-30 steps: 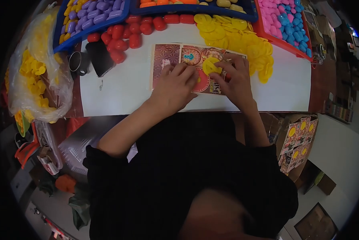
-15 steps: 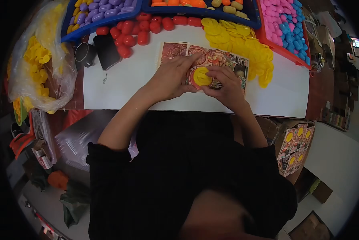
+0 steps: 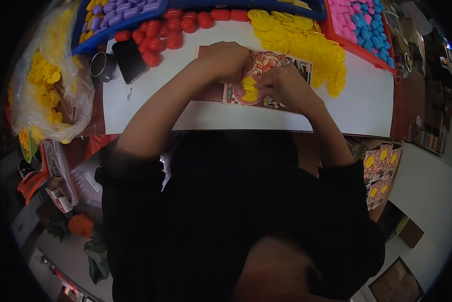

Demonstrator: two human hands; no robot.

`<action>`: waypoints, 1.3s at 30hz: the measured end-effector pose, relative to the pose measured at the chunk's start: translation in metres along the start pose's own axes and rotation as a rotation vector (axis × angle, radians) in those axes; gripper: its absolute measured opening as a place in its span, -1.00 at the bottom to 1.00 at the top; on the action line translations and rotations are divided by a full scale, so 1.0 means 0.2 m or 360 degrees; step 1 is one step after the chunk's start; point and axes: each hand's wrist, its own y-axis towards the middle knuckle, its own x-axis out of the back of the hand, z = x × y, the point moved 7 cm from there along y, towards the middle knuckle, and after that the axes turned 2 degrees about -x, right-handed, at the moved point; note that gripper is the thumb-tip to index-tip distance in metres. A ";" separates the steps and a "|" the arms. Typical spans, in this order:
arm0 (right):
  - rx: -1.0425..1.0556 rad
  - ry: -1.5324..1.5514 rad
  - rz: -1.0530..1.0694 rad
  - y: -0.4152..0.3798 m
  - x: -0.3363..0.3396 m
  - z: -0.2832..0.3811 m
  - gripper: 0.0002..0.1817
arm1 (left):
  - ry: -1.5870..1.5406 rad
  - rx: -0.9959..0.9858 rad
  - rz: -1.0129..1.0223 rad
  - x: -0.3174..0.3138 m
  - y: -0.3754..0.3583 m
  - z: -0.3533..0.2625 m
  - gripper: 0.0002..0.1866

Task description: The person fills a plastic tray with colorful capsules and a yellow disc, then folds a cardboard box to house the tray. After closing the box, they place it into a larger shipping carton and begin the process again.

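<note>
A printed card point(image 3: 213, 94) with red patterns lies on the white tabletop close to its front edge. On the card is a round yellow piece point(image 3: 249, 88), partly covered by fingers. My left hand point(image 3: 228, 63) bends over it from the left, fingers curled down at its edge. From the right, my right hand point(image 3: 281, 83) reaches the same piece with thumb and fingers drawn together. Whether either hand grips the piece or only presses on it is hidden. Many flat yellow pieces point(image 3: 331, 65) lie behind and right of the card.
Red capsules point(image 3: 173, 40) lie at the back, near a blue tray point(image 3: 120, 26) of purple capsules. A red tray point(image 3: 367, 59) holds pink and blue ones. At left are a black phone point(image 3: 130, 63), a cup point(image 3: 101, 67) and a plastic bag point(image 3: 80, 108) of yellow parts.
My left hand has lifted its wrist and curled its fingers down over the yellow piece. My right hand's fingers have drawn together. The view has shifted slightly.
</note>
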 end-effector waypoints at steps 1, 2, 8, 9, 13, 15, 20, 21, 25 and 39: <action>-0.0008 -0.0296 0.0077 0.01 -0.03 0.03 -0.77 | 0.0100 -0.0008 0.0007 0.01 0.01 -0.01 -0.66; -0.0020 -0.0589 0.0154 0.01 -0.06 0.05 -0.76 | 0.0113 -0.0007 0.0003 0.01 0.01 -0.02 -0.66; -0.0315 0.0575 -0.0359 -0.13 -0.03 -0.05 -0.72 | 0.0109 0.0164 0.0127 -0.03 -0.08 0.02 -0.56; -0.0287 0.0566 -0.0392 -0.15 -0.04 -0.06 -0.72 | 0.0059 -0.0100 -0.0477 0.01 -0.12 0.03 -0.47; -0.0269 0.1409 -0.1040 -0.26 -0.07 -0.14 -0.63 | -0.0294 -0.0016 -0.1439 0.07 -0.34 0.32 -0.23; -0.0198 0.0638 -0.0803 -0.25 -0.06 0.02 -0.58 | -0.0842 0.0435 -0.1289 -0.02 -0.37 0.47 -0.20; -0.0157 0.0077 -0.0767 -0.13 -0.09 0.03 -0.52 | -0.0848 0.0422 -0.1140 -0.12 -0.31 0.56 -0.24; -0.0250 0.0077 -0.0688 -0.11 -0.08 0.02 -0.49 | -0.0786 0.0408 -0.1177 -0.09 -0.30 0.54 -0.27; 0.0288 -0.0371 -0.0952 -0.14 -0.02 0.22 -0.37 | -0.1387 0.0177 -0.1053 -0.02 -0.37 0.37 -0.39; 0.0072 0.0711 -0.1306 -0.51 0.29 0.12 -0.70 | -0.2312 -0.0369 -0.0747 0.09 -0.35 0.12 -0.44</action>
